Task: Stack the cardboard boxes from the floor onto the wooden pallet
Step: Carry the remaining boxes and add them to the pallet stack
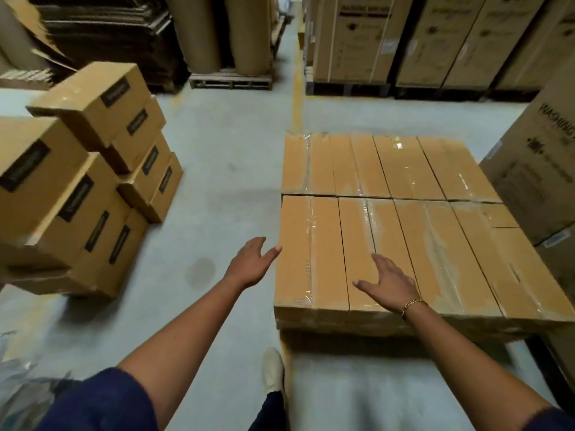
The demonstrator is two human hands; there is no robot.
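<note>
Two bare hands reach forward, both holding nothing. The left hand (253,264) has its fingers straight and slightly apart, the tips at the left edge of a flat layer of long taped cardboard boxes (392,169). The right hand (389,283), a gold bracelet (412,304) at its wrist, spreads its fingers wide, palm down over that layer's near boxes. Well to the left of the left fingers, a pile of smaller cardboard boxes (93,188) stands on the grey floor (224,157).

I'm seeing tan cardboard boxes (77,169) on the left carrying black label strips (115,93). The right-hand layer of boxes (389,228) is showing orange-tan under glossy clear tape (441,244). The floor (224,157) is reading pale grey, with a yellow line (297,98) running far. I'm noting a navy sleeve (102,402), a cream shoe (273,368) and a gold bracelet (412,304).
</note>
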